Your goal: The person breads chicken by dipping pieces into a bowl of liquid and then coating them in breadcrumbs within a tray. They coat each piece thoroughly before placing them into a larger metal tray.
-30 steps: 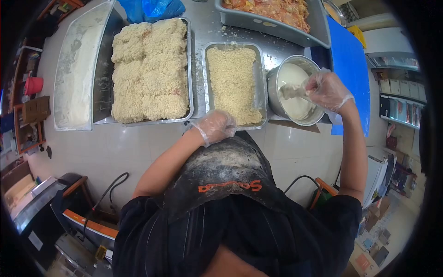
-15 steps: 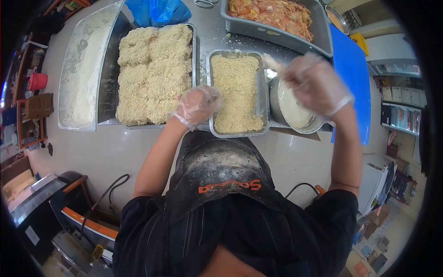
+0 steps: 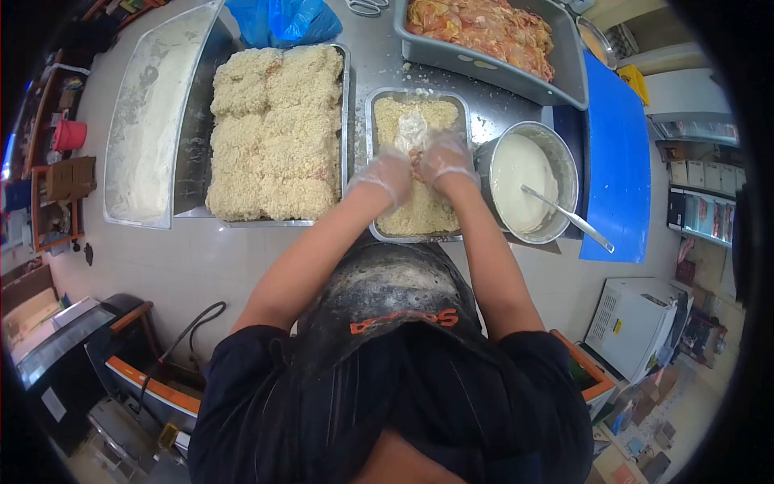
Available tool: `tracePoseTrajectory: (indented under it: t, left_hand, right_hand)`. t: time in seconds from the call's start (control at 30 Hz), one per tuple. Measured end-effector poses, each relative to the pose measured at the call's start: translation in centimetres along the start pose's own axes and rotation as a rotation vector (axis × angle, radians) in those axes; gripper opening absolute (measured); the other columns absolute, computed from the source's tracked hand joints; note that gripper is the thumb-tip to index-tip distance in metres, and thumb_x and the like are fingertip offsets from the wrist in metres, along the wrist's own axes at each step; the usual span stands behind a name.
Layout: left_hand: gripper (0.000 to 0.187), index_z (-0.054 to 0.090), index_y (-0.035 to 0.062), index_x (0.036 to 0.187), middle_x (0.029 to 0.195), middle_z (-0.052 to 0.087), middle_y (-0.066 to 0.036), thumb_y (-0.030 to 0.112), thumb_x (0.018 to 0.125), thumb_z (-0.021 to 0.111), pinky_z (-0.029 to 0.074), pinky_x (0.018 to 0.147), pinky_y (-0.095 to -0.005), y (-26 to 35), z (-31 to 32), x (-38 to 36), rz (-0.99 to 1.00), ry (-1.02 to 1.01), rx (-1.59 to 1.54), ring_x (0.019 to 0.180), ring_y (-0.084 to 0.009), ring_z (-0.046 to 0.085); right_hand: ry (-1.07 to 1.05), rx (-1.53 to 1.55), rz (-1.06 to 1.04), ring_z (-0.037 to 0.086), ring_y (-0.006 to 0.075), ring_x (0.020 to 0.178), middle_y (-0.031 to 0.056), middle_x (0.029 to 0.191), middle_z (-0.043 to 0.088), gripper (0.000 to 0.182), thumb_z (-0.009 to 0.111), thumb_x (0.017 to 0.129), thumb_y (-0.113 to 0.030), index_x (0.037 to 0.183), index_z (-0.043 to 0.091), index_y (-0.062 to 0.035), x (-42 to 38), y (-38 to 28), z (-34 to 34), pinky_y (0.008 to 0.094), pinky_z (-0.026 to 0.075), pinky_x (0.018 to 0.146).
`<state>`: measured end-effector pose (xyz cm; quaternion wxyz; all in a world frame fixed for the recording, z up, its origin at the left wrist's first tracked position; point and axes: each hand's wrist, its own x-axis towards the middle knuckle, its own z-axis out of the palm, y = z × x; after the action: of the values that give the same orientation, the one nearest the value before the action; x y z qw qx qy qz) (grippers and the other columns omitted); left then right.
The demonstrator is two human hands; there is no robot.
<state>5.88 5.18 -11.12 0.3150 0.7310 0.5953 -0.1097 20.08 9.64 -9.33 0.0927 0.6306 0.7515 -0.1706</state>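
Observation:
A batter-coated piece of meat (image 3: 414, 129) lies on the pale crumbs (image 3: 419, 218) in the small metal tray (image 3: 370, 121). At the piece's near end are my left hand (image 3: 389, 175) and my right hand (image 3: 447, 157), both in clear plastic gloves. My left hand is over the tray's left side, its fingers partly hidden at the piece. My right hand is to its right, blurred, with fingers curled down; what it grips is hard to make out. Right of the tray stands a metal bowl of white batter (image 3: 516, 181) with a spoon (image 3: 568, 218) leaning in it.
A large tray of crumb-coated pieces (image 3: 278, 133) stands left, beside a long metal bin of white flour (image 3: 153, 121). Behind are a blue bag (image 3: 282, 20), scissors (image 3: 367, 7) and a grey tub of raw meat (image 3: 484, 32). A blue board (image 3: 617, 161) lies right.
My right hand has moved left from over the bowl to the tray, and the coated piece now lies on the crumbs. My left hand has shifted right. The spoon in the bowl now shows.

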Motion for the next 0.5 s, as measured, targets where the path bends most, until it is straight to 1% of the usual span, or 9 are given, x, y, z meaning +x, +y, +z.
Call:
tracePoseTrajectory:
  t: [0.07, 0.1, 0.13, 0.2, 0.3, 0.37, 0.4, 0.43, 0.5]
  left_hand:
    - [0.038, 0.068, -0.0060, 0.104, 0.106, 0.066, -0.028, 0.025, 0.083, 0.065, 0.053, 0.089, -0.0420, 1.1, -0.4, -2.7, 0.039, -0.110, -0.043, 0.099, -0.0394, 0.067]
    - [0.042, 0.068, -0.0059, 0.104, 0.107, 0.066, -0.029, 0.030, 0.082, 0.067, 0.053, 0.089, -0.0415, 1.6, -0.7, -3.7, 0.063, -0.169, -0.065, 0.099, -0.0394, 0.067]
    - [0.045, 0.068, -0.0063, 0.104, 0.108, 0.066, -0.029, 0.033, 0.081, 0.068, 0.053, 0.089, -0.0411, 1.9, -0.6, -3.9, 0.043, -0.194, -0.121, 0.099, -0.0393, 0.067]
    - [0.053, 0.069, -0.0070, 0.104, 0.109, 0.065, -0.030, 0.039, 0.078, 0.071, 0.053, 0.090, -0.0403, 2.5, -0.5, -4.1, 0.001, -0.239, -0.227, 0.101, -0.0391, 0.066]
    - [0.049, 0.068, -0.0082, 0.105, 0.111, 0.066, -0.029, 0.033, 0.079, 0.069, 0.052, 0.091, -0.0412, 2.5, 0.5, -3.2, -0.096, -0.241, -0.459, 0.105, -0.0404, 0.065]
    - [0.053, 0.064, -0.0104, 0.111, 0.112, 0.065, -0.031, 0.031, 0.079, 0.072, 0.051, 0.093, -0.0411, 2.2, 1.1, -2.6, 0.007, 0.007, -0.730, 0.108, -0.0399, 0.064]
    - [0.056, 0.062, -0.0114, 0.114, 0.112, 0.064, -0.032, 0.030, 0.079, 0.073, 0.051, 0.093, -0.0410, 2.1, 1.2, -2.4, 0.060, 0.132, -0.863, 0.109, -0.0396, 0.064]
    - [0.056, 0.060, -0.0113, 0.116, 0.112, 0.064, -0.031, 0.029, 0.079, 0.074, 0.051, 0.093, -0.0408, 2.2, 0.8, -1.9, 0.036, 0.215, -0.796, 0.108, -0.0390, 0.064]
    - [0.057, 0.058, -0.0111, 0.120, 0.112, 0.064, -0.031, 0.026, 0.080, 0.074, 0.052, 0.093, -0.0403, 2.4, -0.1, -1.2, -0.015, 0.375, -0.657, 0.108, -0.0379, 0.064]
  right_hand:
    - [-0.026, -0.076, -0.129, 0.063, 0.0384, 0.105, 0.0257, 0.117, 0.064, 0.039, 0.055, 0.092, -0.026, 0.116, 0.063, 0.0030, -0.2, 2.6, 5.7, 0.0479, 0.050, 0.091]
    - [-0.063, -0.040, -0.117, 0.065, 0.0393, 0.101, 0.0262, 0.114, 0.064, 0.038, 0.054, 0.092, -0.026, 0.115, 0.063, 0.0024, -1.3, 2.9, 6.2, 0.0498, 0.050, 0.088]
    - [-0.100, -0.004, -0.102, 0.066, 0.0401, 0.097, 0.0267, 0.111, 0.065, 0.037, 0.054, 0.092, -0.025, 0.115, 0.063, 0.0019, -2.6, 2.5, 5.5, 0.0517, 0.051, 0.085]
    - [-0.203, 0.212, 0.076, 0.067, 0.0397, 0.093, 0.0263, 0.104, 0.066, 0.033, 0.054, 0.091, -0.023, 0.112, 0.063, 0.0012, -5.0, 1.2, 3.7, 0.0511, 0.052, 0.082]
    - [-0.221, -0.084, -0.190, 0.067, 0.0386, 0.091, 0.0248, 0.098, 0.067, 0.028, 0.055, 0.089, -0.021, 0.107, 0.063, 0.0002, -4.2, 2.9, 6.8, 0.0497, 0.052, 0.080]
    - [-0.062, 0.129, -0.138, 0.067, 0.0380, 0.090, 0.0240, 0.098, 0.067, 0.028, 0.054, 0.089, -0.022, 0.104, 0.062, 0.0006, -3.5, 4.1, 8.4, 0.0489, 0.053, 0.080]
    - [0.015, 0.147, -0.157, 0.067, 0.0378, 0.091, 0.0237, 0.099, 0.067, 0.029, 0.053, 0.090, -0.023, 0.104, 0.062, 0.0007, -3.3, 4.5, 7.6, 0.0486, 0.053, 0.080]
    - [0.092, 0.162, -0.178, 0.067, 0.0375, 0.091, 0.0234, 0.100, 0.067, 0.030, 0.053, 0.090, -0.024, 0.104, 0.062, 0.0007, -3.4, 4.3, 5.9, 0.0483, 0.053, 0.080]
    - [0.238, 0.018, -0.313, 0.067, 0.0370, 0.091, 0.0230, 0.104, 0.067, 0.035, 0.052, 0.092, -0.029, 0.108, 0.062, 0.0005, -3.8, 4.8, 1.9, 0.0479, 0.053, 0.081]
